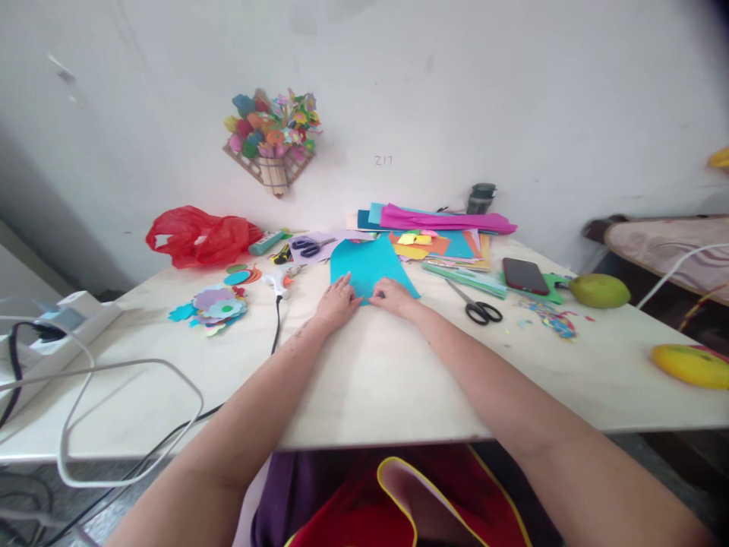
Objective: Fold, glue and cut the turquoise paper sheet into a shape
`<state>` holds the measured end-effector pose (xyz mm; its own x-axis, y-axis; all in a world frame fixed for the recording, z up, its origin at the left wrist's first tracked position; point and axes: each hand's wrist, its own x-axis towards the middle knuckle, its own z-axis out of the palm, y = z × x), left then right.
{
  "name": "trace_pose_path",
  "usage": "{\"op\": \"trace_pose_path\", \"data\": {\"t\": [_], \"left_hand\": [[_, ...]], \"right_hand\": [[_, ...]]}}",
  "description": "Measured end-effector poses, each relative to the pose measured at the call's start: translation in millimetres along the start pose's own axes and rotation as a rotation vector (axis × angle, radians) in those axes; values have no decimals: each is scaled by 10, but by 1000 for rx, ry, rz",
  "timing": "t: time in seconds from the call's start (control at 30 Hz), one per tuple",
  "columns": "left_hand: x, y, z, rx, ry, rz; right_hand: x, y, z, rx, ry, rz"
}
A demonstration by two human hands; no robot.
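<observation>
A bright blue sheet of paper [370, 262] lies on the table in front of me, its far edge curling up slightly. My left hand [339, 301] rests on the sheet's near left corner, fingers stretched out and lying flat on it. At the near edge, a little to the right, my right hand [394, 296] has its fingers curled and pinched on the paper. The two hands are close together but apart, and their tips cover part of that edge. Black-handled scissors [483, 310] lie to the right, and a white glue gun [277, 284] lies to the left.
Paper flower shapes [219, 310] and a red plastic bag [199, 237] are at left. Behind the sheet lie scissors [312, 246] and stacked coloured paper [444, 220]. A phone [525, 276], paper scraps [555, 323] and a green mango [600, 290] sit right. Cables [142, 362] cross the left front.
</observation>
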<state>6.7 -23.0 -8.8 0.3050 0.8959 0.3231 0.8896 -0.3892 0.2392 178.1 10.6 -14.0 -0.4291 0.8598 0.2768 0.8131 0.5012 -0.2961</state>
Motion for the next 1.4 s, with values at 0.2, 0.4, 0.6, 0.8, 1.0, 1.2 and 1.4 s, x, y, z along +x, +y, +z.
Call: {"op": "trace_pose_path", "data": {"t": [0.2,0.4,0.6,0.8,1.0,1.2,1.4], "left_hand": [[-11,19,-12,16,-7,-101],[-40,25,-63,19,-9,-169],[-88,-113,-135,-10,-42,-154],[-91,-182,-118,-12,-54,-142],[-81,-283,-83,-11,-36,-118],[-73,-477,-231,-28,-157,-99],[-124,-569,-333,-49,-202,-20]], "right_hand": [[-33,-45,-45,-116,33,92],[-9,-16,-48,-130,-146,136],[-51,2,-11,-158,-123,65],[-13,-227,-18,-102,30,-205],[201,-383,142,-85,-147,-96],[206,-349,216,-101,-233,-96],[207,-352,219,-125,-247,-101]]}}
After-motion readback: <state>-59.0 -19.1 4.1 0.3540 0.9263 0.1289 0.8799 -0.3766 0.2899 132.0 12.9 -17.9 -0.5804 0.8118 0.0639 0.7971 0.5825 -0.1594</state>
